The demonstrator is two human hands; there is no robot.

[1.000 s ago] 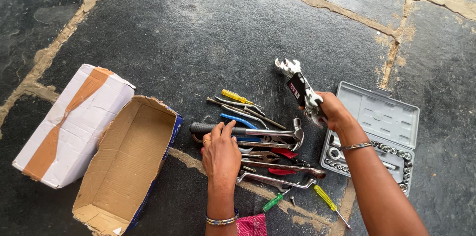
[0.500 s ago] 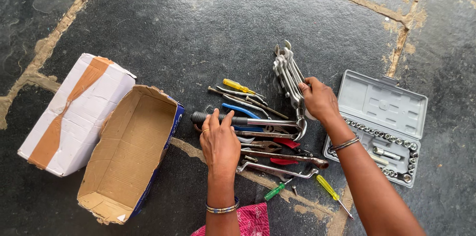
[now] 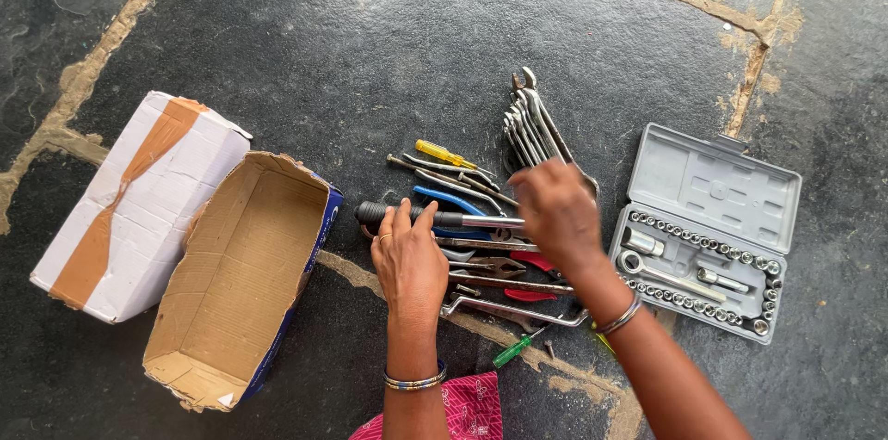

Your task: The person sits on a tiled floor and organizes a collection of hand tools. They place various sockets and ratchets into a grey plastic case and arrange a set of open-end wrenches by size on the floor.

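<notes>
Left hand [image 3: 410, 260] laid palm-down on the tool pile, fingers [image 3: 407, 218] curled over the black rubber handle of the hammer [image 3: 435, 217]; grip clenched loosely on that handle, hammer lying flat on the stone floor [image 3: 370, 42] with its steel shaft running away to the right of the grip. Just under the grip and touching the hammer: blue-handled pliers [image 3: 442, 200], red-handled pliers [image 3: 529, 260] and a long steel wrench [image 3: 513, 312] crossing below.

Right hand [image 3: 553, 210] blurred, hovering over the right end of the pile near the hammer's head; whether the grip is closed on anything cannot be told. Directly beyond that grip, a fanned bundle of spanners [image 3: 529, 125] flat on the floor, its near end hidden by the hand.

Nearer the body than either grip: a green-handled screwdriver [image 3: 510, 351] and a pink patterned cloth [image 3: 462, 412].

Beyond the left grip: a yellow-handled screwdriver [image 3: 442, 154] and thin steel rods [image 3: 444, 176].

Left of the left grip: an open cardboard box [image 3: 236, 283], and further left, touching it, a white box with brown tape [image 3: 129, 209].

Right of the right grip: an open grey socket set case [image 3: 712, 185], sockets in rows in its lower half.
</notes>
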